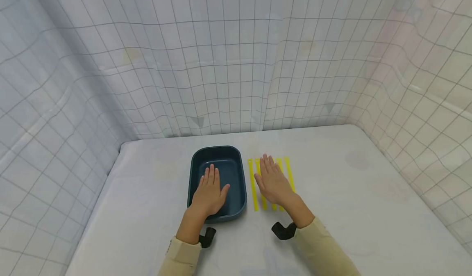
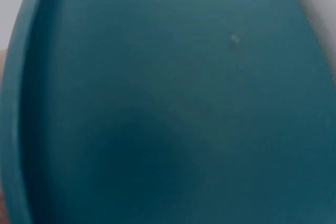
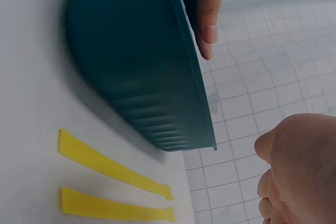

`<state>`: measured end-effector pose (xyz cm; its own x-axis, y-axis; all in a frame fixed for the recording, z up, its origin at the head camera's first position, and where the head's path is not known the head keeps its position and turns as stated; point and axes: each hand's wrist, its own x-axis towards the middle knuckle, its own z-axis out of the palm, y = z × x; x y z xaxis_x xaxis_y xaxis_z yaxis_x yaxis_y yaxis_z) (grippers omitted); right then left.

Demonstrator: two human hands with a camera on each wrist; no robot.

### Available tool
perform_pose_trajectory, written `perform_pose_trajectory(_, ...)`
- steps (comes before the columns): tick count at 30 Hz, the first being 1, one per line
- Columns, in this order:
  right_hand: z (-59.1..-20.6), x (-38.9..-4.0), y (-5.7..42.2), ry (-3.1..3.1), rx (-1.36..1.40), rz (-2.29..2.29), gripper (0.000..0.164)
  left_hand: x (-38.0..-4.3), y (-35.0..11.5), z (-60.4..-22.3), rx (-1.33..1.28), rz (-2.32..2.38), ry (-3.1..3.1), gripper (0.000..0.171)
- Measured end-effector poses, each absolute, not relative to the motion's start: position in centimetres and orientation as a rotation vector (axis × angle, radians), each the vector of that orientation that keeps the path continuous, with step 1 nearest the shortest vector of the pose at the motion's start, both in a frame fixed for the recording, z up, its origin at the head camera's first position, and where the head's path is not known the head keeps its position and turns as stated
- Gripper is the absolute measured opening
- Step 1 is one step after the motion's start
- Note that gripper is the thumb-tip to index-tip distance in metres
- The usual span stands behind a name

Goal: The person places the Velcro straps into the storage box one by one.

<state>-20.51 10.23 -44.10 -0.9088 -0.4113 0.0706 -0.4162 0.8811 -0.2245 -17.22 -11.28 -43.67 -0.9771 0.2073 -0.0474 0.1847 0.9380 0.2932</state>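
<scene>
A dark teal rectangular tub (image 1: 236, 185) with rounded corners stands on the white table. Over its left part hovers my left hand (image 1: 210, 196), back up, fingers straight and thumb spread. In the right wrist view the fingers of that left hand (image 3: 210, 17) show past the tub's rim. My right hand (image 1: 273, 182) is held flat above several thin yellow strips (image 1: 253, 185), covering part of them, and grips nothing. Two strips (image 3: 113, 166) with small notched ends lie flat beside the tub in the right wrist view. The tub's wall (image 2: 173, 77) fills most of the left wrist view.
White table cloth (image 1: 354, 202) stretches to both sides. Grid-patterned white curtains (image 1: 228, 62) hang behind the table and at its left and right. Black curved wrist mounts (image 1: 283, 231) sit under both wrists.
</scene>
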Motion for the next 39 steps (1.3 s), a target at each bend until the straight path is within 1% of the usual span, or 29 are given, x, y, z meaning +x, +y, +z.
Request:
perform_pose_trajectory(6,-44.6,-20.6,10.1,-3.031,0.667,0.434,0.061,-17.3,-11.6,-43.8,0.341,0.431,3.045,0.066)
perform_pose_trajectory(11,-45.1,-20.4,10.6,-2.880,0.626,0.613,0.060,-16.7,-12.0,-43.8,0.464,0.492,3.155,0.063)
perform_pose_trajectory(15,-45.7,-20.0,11.1,-2.705,0.541,0.741,0.051,-15.8,-12.6,-43.8,0.563,0.589,3.233,0.063)
perform_pose_trajectory(20,-46.2,-19.7,11.5,-2.540,0.504,0.834,0.038,-14.6,-14.1,-43.9,0.601,0.758,3.222,0.067)
perform_pose_trajectory(24,-46.6,-19.7,11.7,-2.502,0.499,0.859,0.033,-13.7,-15.4,-44.1,0.553,0.916,3.172,0.069)
perform_pose_trajectory(28,-47.0,-19.9,11.7,-2.525,0.477,0.890,0.026,-12.9,-16.3,-44.4,0.422,1.125,3.100,0.069)
perform_pose_trajectory(34,-47.6,-20.0,11.5,-2.560,0.429,0.920,0.025,-11.8,-17.2,-45.6,0.259,1.421,2.983,0.067)
perform_pose_trajectory(39,-47.9,-20.1,11.5,-2.553,0.404,0.935,0.024,-11.0,-17.5,-46.8,0.144,1.577,2.906,0.070)
